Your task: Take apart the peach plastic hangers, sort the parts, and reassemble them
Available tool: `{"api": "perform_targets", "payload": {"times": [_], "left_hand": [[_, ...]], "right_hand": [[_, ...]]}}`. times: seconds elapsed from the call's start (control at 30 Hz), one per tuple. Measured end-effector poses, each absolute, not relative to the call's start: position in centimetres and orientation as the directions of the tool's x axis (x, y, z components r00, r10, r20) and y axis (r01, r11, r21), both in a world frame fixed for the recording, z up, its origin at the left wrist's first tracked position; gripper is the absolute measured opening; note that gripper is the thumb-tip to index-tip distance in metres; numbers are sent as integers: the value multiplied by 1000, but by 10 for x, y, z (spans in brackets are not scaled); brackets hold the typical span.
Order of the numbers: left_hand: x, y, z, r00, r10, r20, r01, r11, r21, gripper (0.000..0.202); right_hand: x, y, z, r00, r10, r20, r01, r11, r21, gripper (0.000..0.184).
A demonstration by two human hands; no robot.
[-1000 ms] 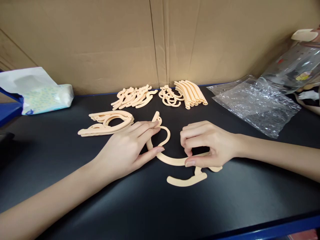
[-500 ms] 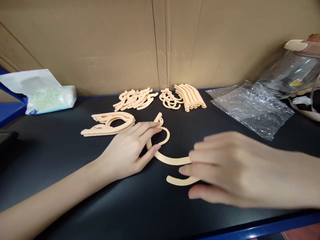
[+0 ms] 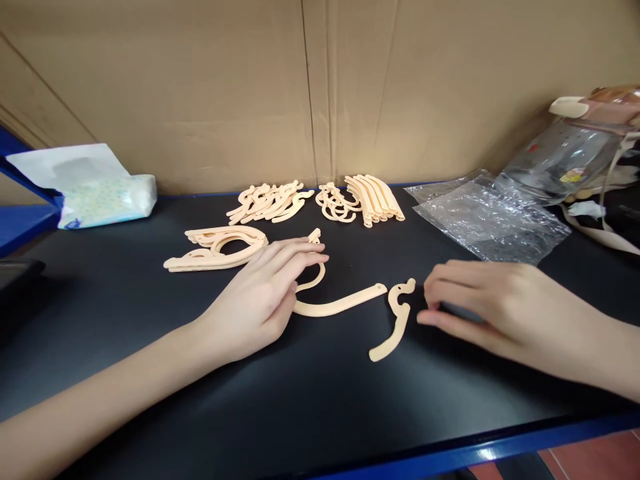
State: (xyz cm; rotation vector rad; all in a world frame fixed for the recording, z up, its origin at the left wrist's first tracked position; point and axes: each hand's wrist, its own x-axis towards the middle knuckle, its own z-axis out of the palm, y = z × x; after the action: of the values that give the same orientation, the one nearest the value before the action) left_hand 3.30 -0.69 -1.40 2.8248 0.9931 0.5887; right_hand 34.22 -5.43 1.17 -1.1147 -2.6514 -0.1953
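My left hand (image 3: 265, 297) lies over a partly joined beige plastic clothes hanger, holding it against the table with its fingers over the hook end. The thumb is mostly hidden. From under the hand, a long curved hanger arm (image 3: 343, 305) reaches right, and part of the round hook (image 3: 320, 275) shows beside the fingers. A short S-shaped hanger piece (image 3: 397, 327) rests on the table, separate from that arm. Just right of it, my right hand (image 3: 485, 307) hovers with curled fingers, a gap between finger and thumb, and nothing in it.
Behind my left hand lies a stack of folded hangers (image 3: 215, 257). Farther back are piles of short pieces (image 3: 270, 201), hooks (image 3: 335, 203) and long arms (image 3: 377, 200). A tissue pack (image 3: 107, 200) sits left; clear plastic bags (image 3: 493, 220) and a bottle (image 3: 560, 160) sit right.
My right hand has drawn back to the right, leaving the short piece on the table, turned more upright. The long arm under my left hand has swung its right end upward.
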Motion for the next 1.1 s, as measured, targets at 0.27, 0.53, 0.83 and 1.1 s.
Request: {"api": "perform_targets", "payload": {"times": [0.27,0.53,0.83,1.1], "left_hand": [[79,-28,-16,809,475,346,456,-879,139,56],[90,-25,-25,696,608,383,603,-784,148,38],[89,-24,-24,679,652,338,641,-751,161,15],[89,-26,-23,697,605,384,579,-791,197,19]], "right_hand": [[320,-21,3,-621,766,165,784,612,107,50],[341,-5,-1,-724,677,131,649,733,-205,15],[340,-11,-5,-712,686,149,630,719,-294,14],[323,-15,-17,-633,721,282,564,679,-470,7]]}}
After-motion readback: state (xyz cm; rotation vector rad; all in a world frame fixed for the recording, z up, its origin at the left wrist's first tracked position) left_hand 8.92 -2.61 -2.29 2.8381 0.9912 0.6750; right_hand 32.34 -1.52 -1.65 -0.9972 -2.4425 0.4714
